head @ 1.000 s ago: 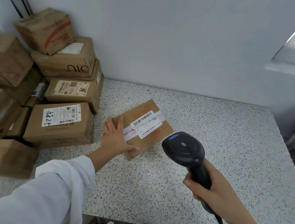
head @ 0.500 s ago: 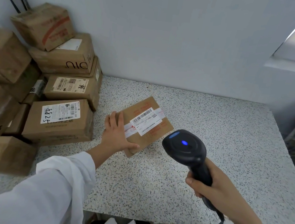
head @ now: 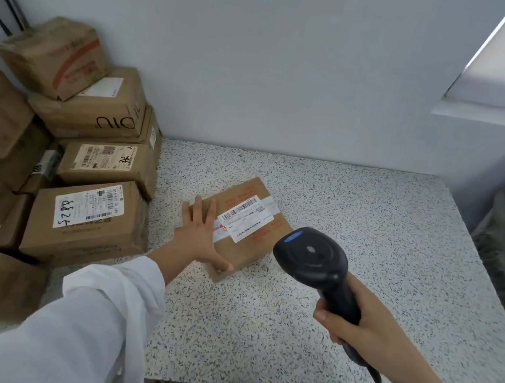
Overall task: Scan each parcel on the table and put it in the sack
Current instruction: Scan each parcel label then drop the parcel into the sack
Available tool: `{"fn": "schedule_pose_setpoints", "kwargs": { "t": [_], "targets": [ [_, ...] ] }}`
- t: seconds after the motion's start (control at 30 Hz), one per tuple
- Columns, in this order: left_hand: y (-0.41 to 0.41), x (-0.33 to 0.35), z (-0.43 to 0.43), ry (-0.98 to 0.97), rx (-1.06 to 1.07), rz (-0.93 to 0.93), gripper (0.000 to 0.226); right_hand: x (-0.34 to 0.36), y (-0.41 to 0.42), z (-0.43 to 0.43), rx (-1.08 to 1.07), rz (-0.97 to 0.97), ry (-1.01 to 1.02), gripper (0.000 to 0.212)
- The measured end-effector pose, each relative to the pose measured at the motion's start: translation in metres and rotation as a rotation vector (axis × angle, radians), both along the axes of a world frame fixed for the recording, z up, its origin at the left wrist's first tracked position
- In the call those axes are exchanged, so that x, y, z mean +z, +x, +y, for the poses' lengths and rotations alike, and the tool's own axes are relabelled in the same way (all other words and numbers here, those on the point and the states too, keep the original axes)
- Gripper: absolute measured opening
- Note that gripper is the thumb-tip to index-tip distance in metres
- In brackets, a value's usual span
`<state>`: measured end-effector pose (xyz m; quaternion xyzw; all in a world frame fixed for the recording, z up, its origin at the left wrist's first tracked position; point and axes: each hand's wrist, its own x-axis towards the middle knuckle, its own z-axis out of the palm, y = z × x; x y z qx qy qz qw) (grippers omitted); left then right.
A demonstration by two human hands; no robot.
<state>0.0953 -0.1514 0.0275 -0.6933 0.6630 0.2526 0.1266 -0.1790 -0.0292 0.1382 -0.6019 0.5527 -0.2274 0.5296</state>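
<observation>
Pins the parcel (head: 246,256) flat on the table (head: 366,237) with the left hand (head: 197,238), fingers straight; grips the scanner (head: 313,259) in the right hand (head: 364,329), head near the label (head: 245,222). May well miss the read if aimed off the barcode, or skid the parcel if pressed sideways.

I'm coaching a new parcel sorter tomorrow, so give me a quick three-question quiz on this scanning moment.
1. True or false: the left hand rests with straight fingers on the flat brown cardboard parcel with a white barcode label.
2. The right hand grips: A) a tape roll, B) the black handheld barcode scanner, C) a pen.
3. Fill in: the stacked brown cardboard boxes stand on the person's ___ side of the speckled grey table.

Key: 1 true; 2 B; 3 left.
</observation>
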Motion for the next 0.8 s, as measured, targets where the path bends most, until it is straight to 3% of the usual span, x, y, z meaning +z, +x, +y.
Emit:
{"fn": "schedule_pose_setpoints", "kwargs": {
  "t": [0.13, 0.33, 0.8],
  "targets": [
    [-0.004, -0.002, -0.016, 0.152, -0.035, 0.029, 0.154, 0.002, -0.007, 0.003, -0.06, -0.003, 0.014, 0.021],
    [-0.013, -0.009, -0.017, 0.147, -0.177, 0.019, 0.152, 0.009, -0.006, 0.018, -0.243, -0.006, 0.009, 0.018],
    [-0.032, -0.011, -0.023, 0.187, -0.166, 0.016, 0.161, 0.001, 0.058, 0.096, -0.741, -0.098, -0.077, 0.017]
  ]
}}
